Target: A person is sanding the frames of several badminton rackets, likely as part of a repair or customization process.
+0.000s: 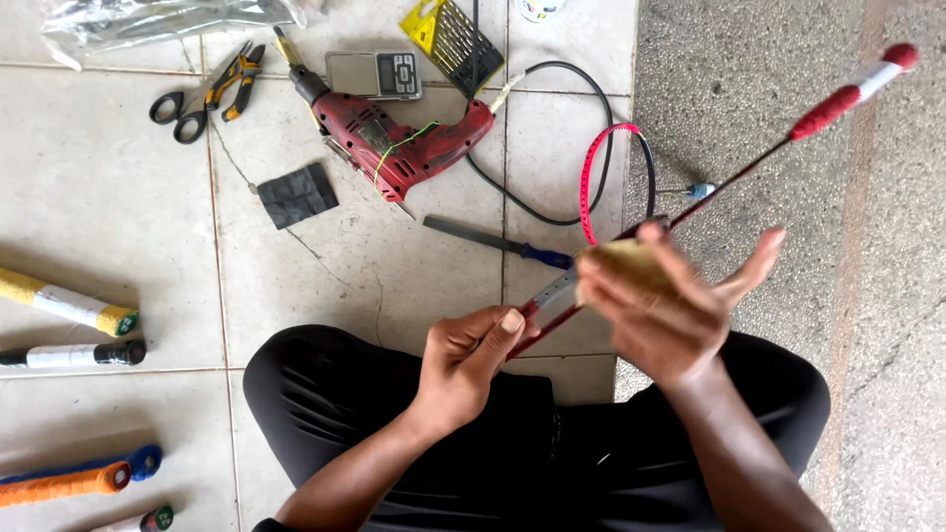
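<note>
Left hand (465, 357) curled in a tight grip (thumb extended); right hand (670, 300) raised, fingers half spread.

Head view. Your left hand (463, 360) pinches the lower end of a thin red racket shaft (729, 185), which slants up to its red-wrapped handle (838, 100) at upper right. Your right hand (670, 305) presses a tan scrap, blurred, (631, 264) against the shaft, fingers spread. On the tiled floor (118, 227) beyond your knees lie a red power drill (404, 148), a file (493, 241), scissors (182, 110), pliers (236, 81), a small digital scale (374, 74) and wrapped racket handles (69, 305) at left.
</note>
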